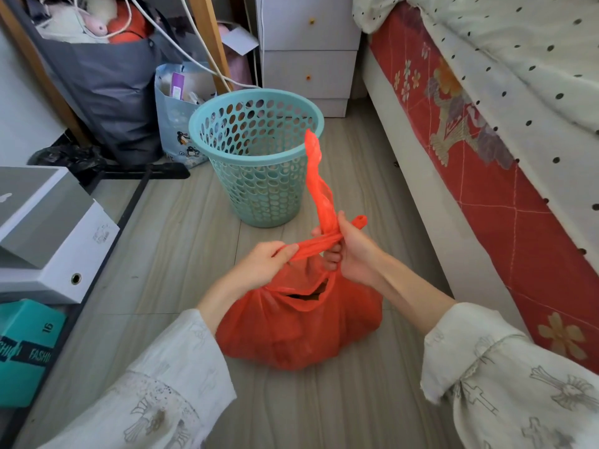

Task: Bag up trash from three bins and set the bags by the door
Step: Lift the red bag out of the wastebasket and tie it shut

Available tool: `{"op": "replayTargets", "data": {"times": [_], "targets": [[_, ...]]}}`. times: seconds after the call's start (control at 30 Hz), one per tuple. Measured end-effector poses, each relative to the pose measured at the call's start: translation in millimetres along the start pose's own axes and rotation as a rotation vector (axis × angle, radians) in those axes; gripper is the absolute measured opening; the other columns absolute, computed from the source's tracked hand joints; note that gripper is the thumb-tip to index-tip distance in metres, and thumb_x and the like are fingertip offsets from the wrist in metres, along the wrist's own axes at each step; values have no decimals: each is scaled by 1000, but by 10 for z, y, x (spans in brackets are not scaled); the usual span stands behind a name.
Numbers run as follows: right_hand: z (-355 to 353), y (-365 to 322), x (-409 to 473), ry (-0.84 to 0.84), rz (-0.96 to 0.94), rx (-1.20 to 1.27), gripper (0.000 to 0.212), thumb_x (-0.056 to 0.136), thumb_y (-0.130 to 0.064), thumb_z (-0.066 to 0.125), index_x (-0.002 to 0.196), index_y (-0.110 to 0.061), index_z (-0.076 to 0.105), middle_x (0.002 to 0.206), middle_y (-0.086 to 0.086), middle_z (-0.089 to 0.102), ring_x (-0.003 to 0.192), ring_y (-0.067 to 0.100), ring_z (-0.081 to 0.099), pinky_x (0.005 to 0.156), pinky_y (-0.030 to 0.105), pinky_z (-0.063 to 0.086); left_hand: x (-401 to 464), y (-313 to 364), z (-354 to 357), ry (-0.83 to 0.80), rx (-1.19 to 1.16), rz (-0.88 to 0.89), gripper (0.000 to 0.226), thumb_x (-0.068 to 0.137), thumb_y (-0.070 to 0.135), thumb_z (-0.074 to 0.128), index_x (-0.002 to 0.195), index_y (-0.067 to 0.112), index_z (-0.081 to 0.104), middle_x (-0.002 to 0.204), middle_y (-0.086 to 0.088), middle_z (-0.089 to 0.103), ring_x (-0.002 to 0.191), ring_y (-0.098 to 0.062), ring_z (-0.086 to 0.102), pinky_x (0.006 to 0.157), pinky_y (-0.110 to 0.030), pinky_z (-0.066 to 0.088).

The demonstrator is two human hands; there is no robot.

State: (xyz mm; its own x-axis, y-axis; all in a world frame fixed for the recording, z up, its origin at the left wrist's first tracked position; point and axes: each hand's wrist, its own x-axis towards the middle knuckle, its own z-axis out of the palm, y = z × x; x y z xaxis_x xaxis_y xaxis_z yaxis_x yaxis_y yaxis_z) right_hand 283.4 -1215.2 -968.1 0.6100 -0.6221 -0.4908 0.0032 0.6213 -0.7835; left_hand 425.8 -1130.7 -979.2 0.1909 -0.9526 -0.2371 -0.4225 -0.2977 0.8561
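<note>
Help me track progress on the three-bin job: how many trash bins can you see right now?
1: a teal perforated bin standing on the floor beyond the red bag being tied. Other bins may be out of view.

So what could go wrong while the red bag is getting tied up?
The knot isn't finished: the left hand and right hand only hold the red bag's crossed handles, so they might slip loose. There is a gap in the bag's top, so trash could spill if it tips. The handles look thin and stretched, so a hard pull might tear them.
</note>
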Motion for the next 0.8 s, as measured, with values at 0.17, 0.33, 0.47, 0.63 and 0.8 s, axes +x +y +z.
{"op": "replayTargets", "data": {"times": [0.17,0.33,0.47,0.63,0.8], "targets": [[-92,32,-30,-132,15,-415,47,97,-43,31,68,-13,50,38,-11,29,30,1,23,35,14,20,-42,-70,-124,-90,-593,-205,28,94,21,45,67,18,41,49,8,30,35,2,28,32,-11,21],[-94,38,-52,-50,-147,-825,11,89,-9,57,81,-9,64,53,0,46,30,-1,36,35,11,29,-58,-39,-212,-78,-740,-263,25,92,12,47,68,12,44,51,3,37,37,-2,32,34,-12,26],[-68,117,84,235,-321,-897,16,83,-5,62,78,-17,70,52,-4,54,31,-4,46,46,15,38,-78,13,-218,-56,-734,-260,16,91,9,49,77,5,56,59,-3,43,40,-4,38,35,-14,32],[15,96,128,336,-301,-406,35,83,10,53,66,-20,60,55,-2,62,40,-2,58,48,16,46,-134,98,-225,-125,-715,-229,22,95,7,39,94,6,61,76,-11,64,53,-13,61,50,-21,53],[-34,16,103,249,-271,-35,34,75,24,44,64,-6,58,45,-2,63,47,11,59,44,16,41,-122,95,-204,-65,-636,-256,31,87,-10,46,117,-2,50,74,-13,68,50,-16,66,51,-26,58]]}}
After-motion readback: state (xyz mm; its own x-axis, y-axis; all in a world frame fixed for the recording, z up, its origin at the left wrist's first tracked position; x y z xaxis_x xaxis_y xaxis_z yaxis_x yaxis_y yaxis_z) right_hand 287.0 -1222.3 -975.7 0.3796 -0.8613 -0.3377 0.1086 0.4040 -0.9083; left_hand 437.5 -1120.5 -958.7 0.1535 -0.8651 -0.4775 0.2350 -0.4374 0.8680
